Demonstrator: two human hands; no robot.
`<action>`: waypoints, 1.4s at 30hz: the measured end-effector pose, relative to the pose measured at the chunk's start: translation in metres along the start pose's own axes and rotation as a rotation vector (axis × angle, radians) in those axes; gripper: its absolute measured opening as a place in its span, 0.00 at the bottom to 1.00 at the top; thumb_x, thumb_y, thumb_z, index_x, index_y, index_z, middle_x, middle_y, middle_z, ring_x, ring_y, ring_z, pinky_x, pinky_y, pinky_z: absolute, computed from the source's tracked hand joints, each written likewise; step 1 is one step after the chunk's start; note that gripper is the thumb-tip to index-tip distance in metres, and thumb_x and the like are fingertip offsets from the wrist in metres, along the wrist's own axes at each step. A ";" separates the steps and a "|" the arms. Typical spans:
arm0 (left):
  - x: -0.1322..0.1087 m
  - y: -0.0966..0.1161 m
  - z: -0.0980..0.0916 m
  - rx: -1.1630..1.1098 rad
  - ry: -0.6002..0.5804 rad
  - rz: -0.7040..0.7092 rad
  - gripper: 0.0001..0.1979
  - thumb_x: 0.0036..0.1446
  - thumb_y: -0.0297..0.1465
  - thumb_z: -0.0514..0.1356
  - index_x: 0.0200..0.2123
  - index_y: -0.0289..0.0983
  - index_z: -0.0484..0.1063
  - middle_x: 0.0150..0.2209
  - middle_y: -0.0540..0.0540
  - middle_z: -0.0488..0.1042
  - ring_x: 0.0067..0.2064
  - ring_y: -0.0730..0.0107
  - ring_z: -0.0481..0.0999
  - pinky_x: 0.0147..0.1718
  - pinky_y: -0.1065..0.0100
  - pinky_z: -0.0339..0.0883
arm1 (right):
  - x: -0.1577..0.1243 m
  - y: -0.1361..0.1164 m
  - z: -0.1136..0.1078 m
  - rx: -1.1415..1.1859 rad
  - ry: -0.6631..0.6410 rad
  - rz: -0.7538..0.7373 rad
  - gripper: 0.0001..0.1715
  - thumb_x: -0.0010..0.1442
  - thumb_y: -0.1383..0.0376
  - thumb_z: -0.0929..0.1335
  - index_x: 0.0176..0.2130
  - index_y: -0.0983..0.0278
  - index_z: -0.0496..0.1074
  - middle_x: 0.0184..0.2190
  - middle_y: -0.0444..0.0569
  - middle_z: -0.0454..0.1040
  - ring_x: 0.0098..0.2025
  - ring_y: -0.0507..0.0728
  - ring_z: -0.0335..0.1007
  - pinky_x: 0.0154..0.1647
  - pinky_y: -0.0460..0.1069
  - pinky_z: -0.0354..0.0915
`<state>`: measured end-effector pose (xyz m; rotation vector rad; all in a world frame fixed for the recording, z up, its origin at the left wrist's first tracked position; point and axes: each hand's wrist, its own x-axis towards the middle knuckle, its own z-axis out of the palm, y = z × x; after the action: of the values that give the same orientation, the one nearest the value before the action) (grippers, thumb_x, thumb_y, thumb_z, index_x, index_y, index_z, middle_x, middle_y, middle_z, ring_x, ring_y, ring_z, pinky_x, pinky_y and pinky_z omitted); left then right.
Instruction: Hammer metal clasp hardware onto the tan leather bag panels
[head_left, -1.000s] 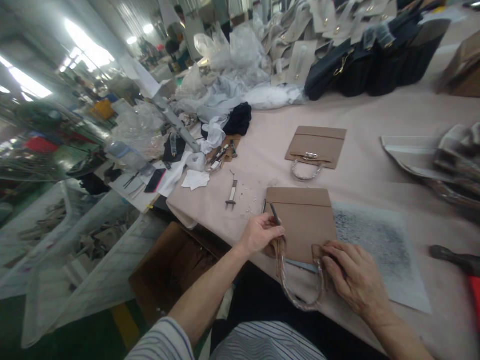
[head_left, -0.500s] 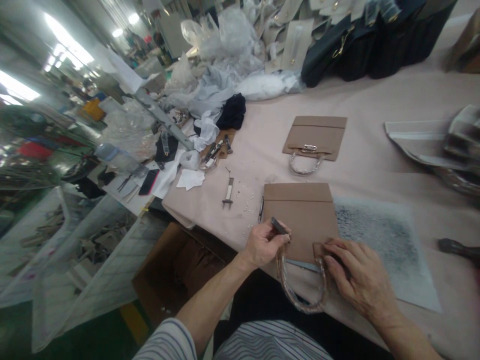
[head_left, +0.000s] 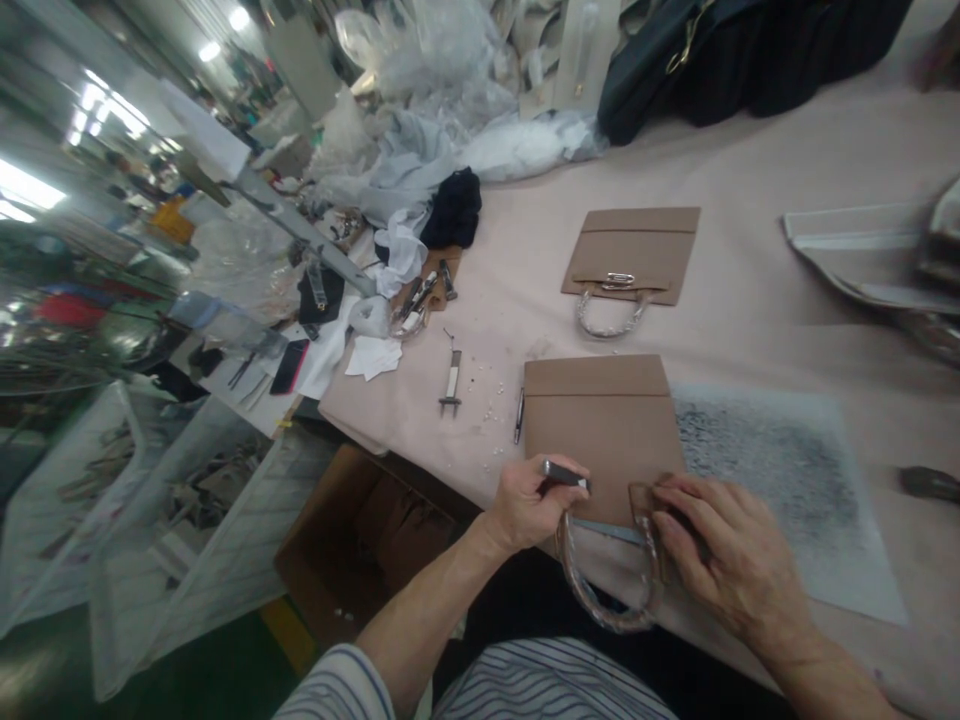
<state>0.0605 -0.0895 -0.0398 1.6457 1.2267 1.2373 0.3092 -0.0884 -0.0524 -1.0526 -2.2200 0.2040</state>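
A tan leather bag panel [head_left: 600, 420] lies flat at the table's front edge. Its plastic-wrapped handle [head_left: 600, 605] loops toward my body over the edge. My left hand [head_left: 534, 500] is closed around a short dark rod-like tool [head_left: 564, 474] with a pale end, beside the handle's left end, which the fingers partly cover. With bent fingers, my right hand [head_left: 731, 550] pinches the tab [head_left: 642, 497] at the handle's right end against the panel. A blue-grey strip shows under the panel's lower edge.
Farther back lies a second tan panel [head_left: 634, 250] with a metal clasp and wrapped handle. A speckled sheet [head_left: 780, 490] is at the right, a dark-handled tool [head_left: 930, 483] beyond it. Left are a pen [head_left: 519, 415], a divider-like tool [head_left: 451, 385] and a cardboard box [head_left: 330, 560] below.
The dark tool in my left hand has tipped from slanted to nearly level, its pale end now showing. My right hand stays at the tab. The whole view has shifted slightly.
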 end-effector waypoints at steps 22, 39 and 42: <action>-0.004 -0.002 0.007 0.031 0.032 0.020 0.06 0.61 0.32 0.64 0.35 0.35 0.78 0.36 0.42 0.83 0.37 0.66 0.83 0.39 0.67 0.78 | 0.002 -0.002 0.000 0.025 0.005 0.043 0.07 0.68 0.64 0.66 0.46 0.63 0.70 0.42 0.54 0.75 0.42 0.62 0.68 0.42 0.57 0.63; 0.004 -0.005 0.016 0.189 -0.006 0.157 0.05 0.61 0.31 0.60 0.36 0.37 0.73 0.33 0.43 0.79 0.36 0.64 0.80 0.38 0.65 0.76 | 0.001 -0.001 0.000 0.023 0.023 0.058 0.08 0.68 0.62 0.66 0.45 0.63 0.72 0.43 0.54 0.76 0.43 0.63 0.68 0.42 0.57 0.63; 0.007 -0.003 0.016 0.169 -0.027 0.098 0.04 0.60 0.31 0.59 0.35 0.37 0.72 0.32 0.44 0.78 0.34 0.65 0.79 0.36 0.65 0.75 | 0.001 0.000 0.001 0.031 0.036 0.061 0.08 0.68 0.62 0.66 0.45 0.62 0.72 0.43 0.53 0.76 0.42 0.62 0.69 0.42 0.57 0.63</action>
<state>0.0760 -0.0823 -0.0454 1.8587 1.2763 1.1936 0.3082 -0.0872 -0.0531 -1.0992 -2.1483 0.2437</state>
